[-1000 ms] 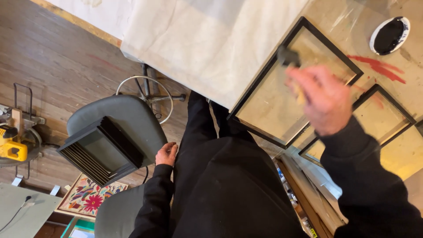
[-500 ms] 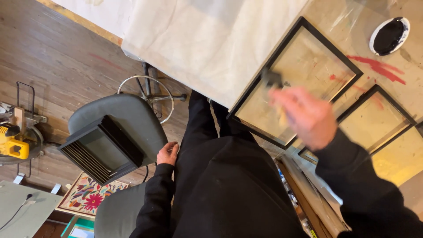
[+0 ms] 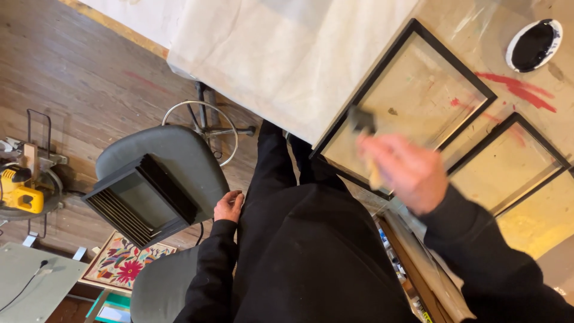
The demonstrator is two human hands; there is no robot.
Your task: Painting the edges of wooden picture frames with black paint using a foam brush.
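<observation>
The right hand is blurry, right of the middle of the frame. Its fingers are curled around a small brush with a black tip and a pale handle. The brush tip sits on the lower left edge of a black picture frame lying flat on the tabletop. The rails of this frame look black all the way around, so most of the painting seems done; only touch-ups along this edge look left. More black frames lie at the right. A dish of black paint sits in the upper right corner. The left hand hangs loosely curled and holds nothing, by a grey chair that carries a stack of black frames.
</observation>
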